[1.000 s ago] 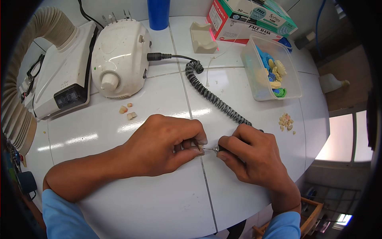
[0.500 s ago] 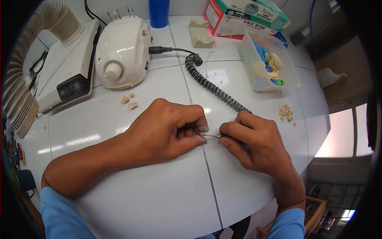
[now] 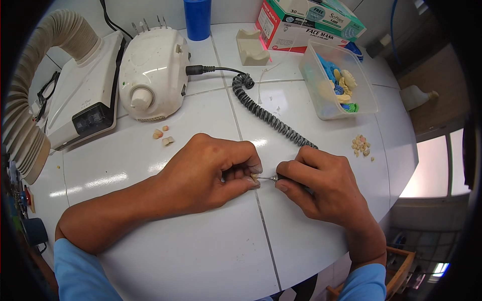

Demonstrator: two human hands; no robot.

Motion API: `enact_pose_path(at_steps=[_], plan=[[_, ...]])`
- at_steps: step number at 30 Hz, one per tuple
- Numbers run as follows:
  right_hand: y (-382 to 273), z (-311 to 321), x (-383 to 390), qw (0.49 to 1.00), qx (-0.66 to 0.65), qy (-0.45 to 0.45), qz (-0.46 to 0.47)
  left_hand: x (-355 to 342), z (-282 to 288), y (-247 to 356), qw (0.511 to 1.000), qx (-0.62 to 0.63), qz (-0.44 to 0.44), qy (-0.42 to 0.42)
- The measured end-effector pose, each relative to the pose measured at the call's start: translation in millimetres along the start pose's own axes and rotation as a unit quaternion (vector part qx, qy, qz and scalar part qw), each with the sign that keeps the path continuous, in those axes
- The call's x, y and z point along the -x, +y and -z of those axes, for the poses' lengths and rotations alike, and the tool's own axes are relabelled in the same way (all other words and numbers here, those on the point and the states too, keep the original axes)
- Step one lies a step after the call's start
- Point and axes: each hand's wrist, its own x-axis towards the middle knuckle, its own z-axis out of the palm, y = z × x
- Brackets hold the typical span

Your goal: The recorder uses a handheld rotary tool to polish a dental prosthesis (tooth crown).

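Note:
Between the thumb and fingertips of my left hand [image 3: 208, 173] is pinched a small cream-coloured dental crown [image 3: 254, 177], mostly covered by the fingers. My right hand [image 3: 321, 183] grips a rotary handpiece [image 3: 274, 177], whose thin metal bur points left and meets the crown. Most of the handpiece body is hidden under the fingers. From behind that hand a coiled grey cord [image 3: 266, 116] runs back to a white control unit [image 3: 153, 75] with a round knob and several burs standing on top.
Loose tooth-coloured pieces [image 3: 167, 141] lie near the control unit, and a small heap [image 3: 360, 145] sits at right. Behind are a clear plastic tub [image 3: 321, 108] of moulded pieces, a cream handpiece rest [image 3: 252, 50], mask boxes [image 3: 288, 40], a blue cup [image 3: 197, 20] and a dust extractor [image 3: 83, 95] with ribbed hose.
The whole view has shifted slightly, so the bench items sit a little lower. Both hands keep their holds, with the bur still at the crown.

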Motion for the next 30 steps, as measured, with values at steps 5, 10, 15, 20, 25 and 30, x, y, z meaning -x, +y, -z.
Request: enact_pose_path(at_steps=[5,10,15,20,25,30], plan=[[-2.5,3.5,-1.2,1.000,-0.017,-0.021,-0.008,0.0,-0.6,-2.5,1.000,-0.012,-0.012,0.003],[0.1,0.4,-0.6,1.000,-0.005,-0.010,-0.004,-0.1,-0.2,-0.7,1.000,0.003,-0.007,0.001],[1.1,0.0,-0.5,1.000,-0.004,-0.010,-0.001,-0.2,-1.3,-3.0,1.000,0.005,-0.011,0.002],[-0.1,0.5,-0.7,1.000,-0.004,-0.010,0.005,0.0,-0.7,-0.9,1.000,0.004,-0.010,0.005],[0.2,-0.8,0.3,1.000,-0.002,-0.006,-0.006,-0.2,-1.7,-2.0,1.000,0.011,-0.010,0.006],[0.1,-1.1,0.1,1.000,-0.005,0.000,-0.009,0.0,-1.4,-2.1,1.000,0.008,-0.008,0.007]])
